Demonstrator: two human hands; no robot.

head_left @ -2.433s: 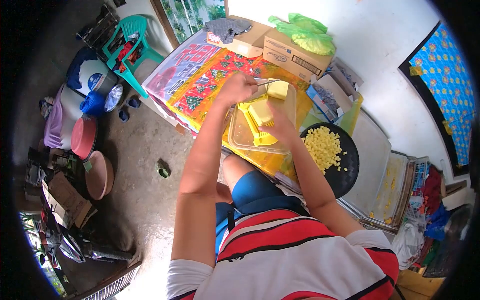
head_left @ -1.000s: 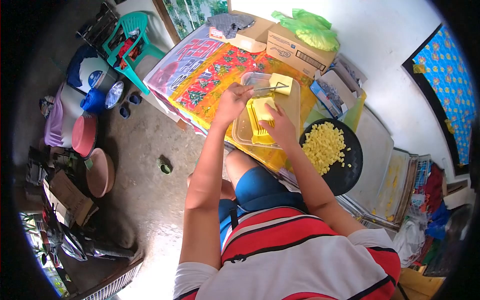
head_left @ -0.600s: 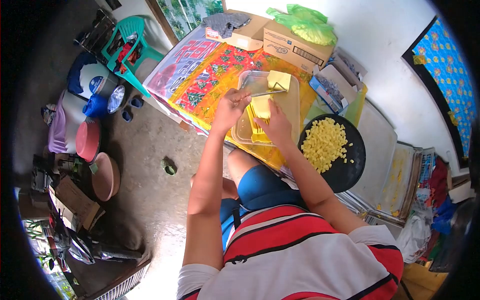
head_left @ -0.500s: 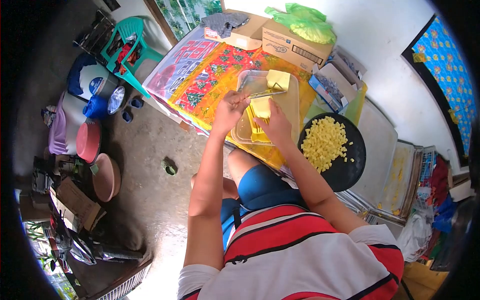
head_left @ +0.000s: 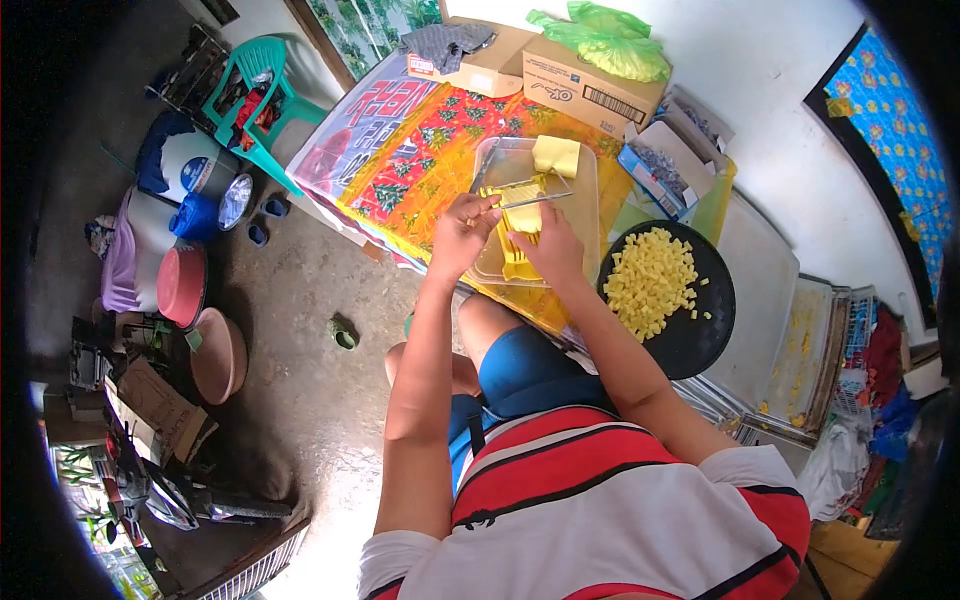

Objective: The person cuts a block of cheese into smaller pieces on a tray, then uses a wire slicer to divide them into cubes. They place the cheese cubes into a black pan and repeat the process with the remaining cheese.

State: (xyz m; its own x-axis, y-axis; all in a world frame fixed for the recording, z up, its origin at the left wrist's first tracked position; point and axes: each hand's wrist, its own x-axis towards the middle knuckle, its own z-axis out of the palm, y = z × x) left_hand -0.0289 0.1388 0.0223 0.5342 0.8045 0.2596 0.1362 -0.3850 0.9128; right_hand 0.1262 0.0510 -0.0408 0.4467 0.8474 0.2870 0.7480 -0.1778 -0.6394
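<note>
A yellow slicer (head_left: 517, 268) with a slotted base sits over a clear plastic tray (head_left: 590, 205). Its thin metal frame (head_left: 555, 184) is lifted at an angle above a pale yellow block (head_left: 524, 217) on the base. My left hand (head_left: 463, 238) is closed, pinching the near left end of the frame. At the right side of the block and base, my right hand (head_left: 555, 245) is closed, thumb and fingers against them; its exact hold is partly hidden. A second pale yellow block (head_left: 556, 156) lies at the tray's far end.
A round black pan (head_left: 715, 335) heaped with small yellow cubes (head_left: 650, 280) stands to the right. Cardboard boxes (head_left: 565, 85), one under a green plastic bag (head_left: 605, 45), line the table's back. An open box (head_left: 665, 165) lies beyond the pan. Metal trays (head_left: 745, 280) are at far right.
The slicer's metal frame has tipped so that more of its face shows. My left hand has shifted slightly with it; my right hand stays at the block.
</note>
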